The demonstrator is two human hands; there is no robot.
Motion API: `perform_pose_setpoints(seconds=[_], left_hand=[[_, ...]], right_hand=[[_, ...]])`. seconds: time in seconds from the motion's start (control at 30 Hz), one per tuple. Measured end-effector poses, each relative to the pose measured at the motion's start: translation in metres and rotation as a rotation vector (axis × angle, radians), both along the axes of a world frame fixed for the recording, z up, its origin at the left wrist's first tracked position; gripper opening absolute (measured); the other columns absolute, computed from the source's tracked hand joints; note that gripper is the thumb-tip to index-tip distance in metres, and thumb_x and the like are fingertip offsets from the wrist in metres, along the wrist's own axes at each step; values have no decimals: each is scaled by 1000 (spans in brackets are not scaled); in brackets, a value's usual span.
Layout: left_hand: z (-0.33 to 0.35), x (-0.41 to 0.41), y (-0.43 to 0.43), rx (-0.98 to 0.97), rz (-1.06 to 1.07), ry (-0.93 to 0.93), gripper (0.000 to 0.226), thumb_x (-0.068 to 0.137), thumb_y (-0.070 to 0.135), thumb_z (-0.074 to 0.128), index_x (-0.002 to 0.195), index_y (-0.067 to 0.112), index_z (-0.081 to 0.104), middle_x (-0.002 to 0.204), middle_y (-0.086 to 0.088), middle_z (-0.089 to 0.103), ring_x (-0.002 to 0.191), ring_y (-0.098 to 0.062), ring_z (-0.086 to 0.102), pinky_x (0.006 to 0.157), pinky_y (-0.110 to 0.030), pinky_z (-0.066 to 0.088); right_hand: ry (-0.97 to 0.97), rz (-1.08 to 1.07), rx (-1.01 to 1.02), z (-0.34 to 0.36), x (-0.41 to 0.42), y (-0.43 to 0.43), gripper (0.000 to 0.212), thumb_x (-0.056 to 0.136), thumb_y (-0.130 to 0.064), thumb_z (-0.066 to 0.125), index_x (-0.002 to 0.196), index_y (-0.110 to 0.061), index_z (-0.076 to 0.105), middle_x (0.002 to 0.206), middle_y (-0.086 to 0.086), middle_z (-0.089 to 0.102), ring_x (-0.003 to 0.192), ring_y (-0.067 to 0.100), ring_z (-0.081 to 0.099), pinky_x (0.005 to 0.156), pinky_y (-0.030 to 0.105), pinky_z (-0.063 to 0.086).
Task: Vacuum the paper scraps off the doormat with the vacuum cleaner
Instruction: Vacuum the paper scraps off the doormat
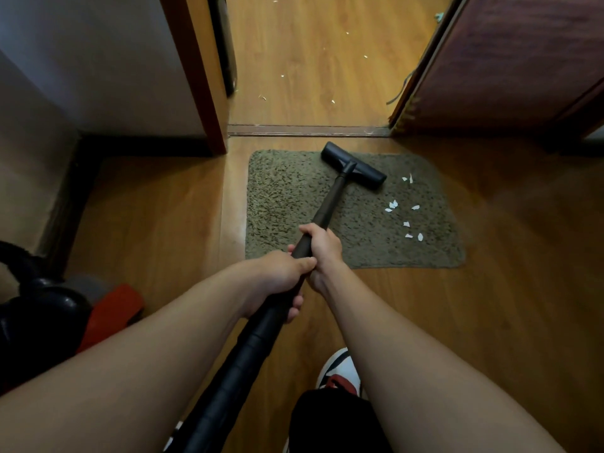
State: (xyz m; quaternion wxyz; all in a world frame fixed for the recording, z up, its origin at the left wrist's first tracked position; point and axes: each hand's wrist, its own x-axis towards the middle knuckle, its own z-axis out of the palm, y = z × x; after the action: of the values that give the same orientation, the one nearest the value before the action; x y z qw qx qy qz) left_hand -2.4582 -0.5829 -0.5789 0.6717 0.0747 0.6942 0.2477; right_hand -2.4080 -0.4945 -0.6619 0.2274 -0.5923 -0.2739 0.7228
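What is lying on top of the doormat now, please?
The vacuum cleaner's floor head rests on the doormat near its far edge; paper scraps lie to its right. Anything beneath the head is hidden.

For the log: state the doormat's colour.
The doormat is olive green with dark flecks; head view.

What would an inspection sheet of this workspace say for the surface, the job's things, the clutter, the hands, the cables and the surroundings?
Surface: wooden floor with a green-brown doormat before the doorway.
Job's things: black vacuum head rests on the doormat's far part; white paper scraps lie on its right side, apart from the head.
Clutter: small pale bits on the floor beyond the threshold.
Hands: left hand and right hand both grip the vacuum tube.
Cables: thin dark strand by the door edge; kind unclear.
Surroundings: open door at right; black and red vacuum body at lower left.
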Motion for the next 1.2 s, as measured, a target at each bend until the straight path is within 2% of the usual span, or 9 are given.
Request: perform_pose_setpoints(seconds=[0.17,0.3,0.43,0.6,0.67,0.73,0.93,1.07,1.2], left_hand=[[7,0,-8,-30,5,-14,26,100,44,52,109,20,52,57,-4,50,40,-13,47,40,-21,44],[13,5,-34,-34,-20,-19,23,102,43,48,106,20,50,60,-5,48,42,-13,45,40,-21,43],[16,3,-73,-15,-41,-19,27,103,40,45,123,22,45,59,-5,47,41,-13,45,41,-22,42],[20,-11,-122,-52,-62,-31,43,101,43,49,140,30,35,61,-4,51,44,-14,48,43,-26,44],[24,-11,-135,-57,-68,-21,45,102,43,49,142,29,33,61,-5,51,42,-14,48,42,-25,44],[31,-9,-142,-55,-69,-23,41,102,41,49,139,26,38,61,-5,51,42,-13,48,41,-25,44],[37,-5,-122,-16,-46,-12,31,103,38,48,129,23,43,62,-6,49,40,-13,47,40,-23,43],[33,-14,-86,-17,-45,0,27,103,39,48,123,20,48,58,-5,48,38,-12,45,38,-20,42],[24,-28,-48,-43,-71,4,34,101,43,50,119,15,52,54,-3,49,39,-13,45,39,-21,43]], right_hand=[[-8,19,-10,2,1,-8,17,95,-1,60,108,-5,49,70,19,52,30,20,55,34,26,47],[-56,36,-24,-1,5,-31,14,94,-3,61,104,-7,52,73,16,53,34,20,57,38,29,50],[-67,65,-30,3,5,-71,16,94,-3,60,107,-8,51,70,18,55,36,22,59,39,31,52],[-44,80,-64,6,1,-122,24,94,-6,60,116,-11,53,83,20,59,44,27,64,53,41,59],[-45,88,-71,11,2,-138,30,94,-8,61,122,-12,52,90,20,62,47,28,66,54,39,59],[-38,90,-78,16,4,-144,32,94,-9,61,125,-13,52,92,20,62,48,26,67,53,38,59],[-30,80,-47,23,2,-123,25,94,-5,61,116,-7,51,79,18,58,41,24,63,50,38,58],[-53,55,-23,23,-11,-86,31,93,-2,61,123,-3,51,78,20,56,34,21,59,38,29,51],[-53,18,-19,16,-25,-48,50,93,-2,61,141,-1,44,82,19,56,32,20,58,37,27,49]])
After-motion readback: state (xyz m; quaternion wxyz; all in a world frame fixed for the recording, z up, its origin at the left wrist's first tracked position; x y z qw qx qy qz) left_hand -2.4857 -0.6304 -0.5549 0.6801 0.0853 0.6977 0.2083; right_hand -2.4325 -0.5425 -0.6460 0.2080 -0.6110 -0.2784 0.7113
